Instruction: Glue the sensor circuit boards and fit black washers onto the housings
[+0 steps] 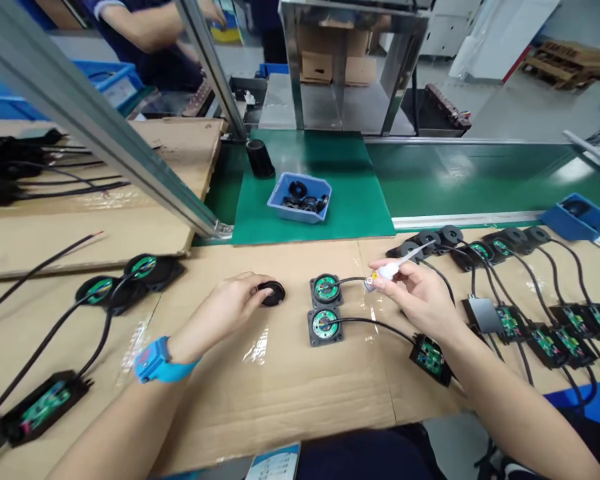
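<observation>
My left hand [243, 297], with a blue band on the wrist, pinches the edge of a round black cap [273, 293] just above the cardboard. In my right hand [420, 293] is a small white glue bottle [389, 270], its thin nozzle pointing up and to the right. Between my hands lie two square black housings with round green circuit boards, an upper one [326, 288] and a lower one [325, 325]. A black cable runs from each. The lower cable leads to a black box with a green board [431, 357], partly behind my right forearm.
A blue bin [300, 198] of black round parts stands on the green mat [350, 180] beside a black cup [261, 159]. Several cabled units [545, 340] crowd the right; others [105, 290] lie left. A metal post [105, 127] slants across the left. Another person [145, 40] works beyond.
</observation>
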`<state>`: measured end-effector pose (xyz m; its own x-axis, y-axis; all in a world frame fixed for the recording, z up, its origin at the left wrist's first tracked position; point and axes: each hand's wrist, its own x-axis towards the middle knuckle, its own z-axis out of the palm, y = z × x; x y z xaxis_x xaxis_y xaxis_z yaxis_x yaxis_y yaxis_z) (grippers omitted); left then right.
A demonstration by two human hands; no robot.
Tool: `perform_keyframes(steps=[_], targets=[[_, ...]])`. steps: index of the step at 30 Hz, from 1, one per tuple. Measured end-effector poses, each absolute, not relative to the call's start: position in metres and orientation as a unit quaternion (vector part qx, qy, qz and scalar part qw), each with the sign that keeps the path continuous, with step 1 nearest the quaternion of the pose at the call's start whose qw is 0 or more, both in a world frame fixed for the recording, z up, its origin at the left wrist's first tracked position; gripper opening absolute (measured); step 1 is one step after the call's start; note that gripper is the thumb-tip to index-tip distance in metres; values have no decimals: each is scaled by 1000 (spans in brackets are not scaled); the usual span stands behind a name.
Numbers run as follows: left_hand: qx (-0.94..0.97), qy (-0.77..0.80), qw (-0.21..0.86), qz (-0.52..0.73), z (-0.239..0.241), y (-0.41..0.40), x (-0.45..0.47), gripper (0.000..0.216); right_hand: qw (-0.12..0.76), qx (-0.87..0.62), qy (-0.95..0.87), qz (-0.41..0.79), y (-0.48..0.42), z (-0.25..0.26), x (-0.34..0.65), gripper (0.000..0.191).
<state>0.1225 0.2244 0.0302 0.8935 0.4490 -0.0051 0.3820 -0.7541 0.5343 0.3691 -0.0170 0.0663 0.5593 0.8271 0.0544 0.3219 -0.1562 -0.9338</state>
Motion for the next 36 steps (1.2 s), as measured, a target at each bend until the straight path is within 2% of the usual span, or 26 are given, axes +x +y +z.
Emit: perform_keyframes(steps=[5,10,13,17,19,22,29,33,36], targets=[[921,233,304,62,8,232,106,38,543,-694,-373,290,-19,50,345,34],[923,259,231,164,10,214,88,41,559,-685,-372,283,-14,42,337,37],[942,200,194,189,5,181,72,35,574,-678,-364,278,-14,42,336,35],[964,74,193,167,-12,151,55,38,590,-672,-357,272,-17,43,338,32],[971,51,159,169,-19,147,49,36,596,-667,-357,268,-18,43,338,33],[977,69,106,172,-22,144,50,49,609,-650,-362,276,-15,41,337,33],[922,188,267,209,-8,120,119,76,610,-641,-386,260,12,28,350,43],[920,180,284,202,-13,114,146,55,603,-641,-394,264,30,26,363,47],[913,158,300,226,-15,110,144,49,603,-647,-384,267,29,32,364,49]])
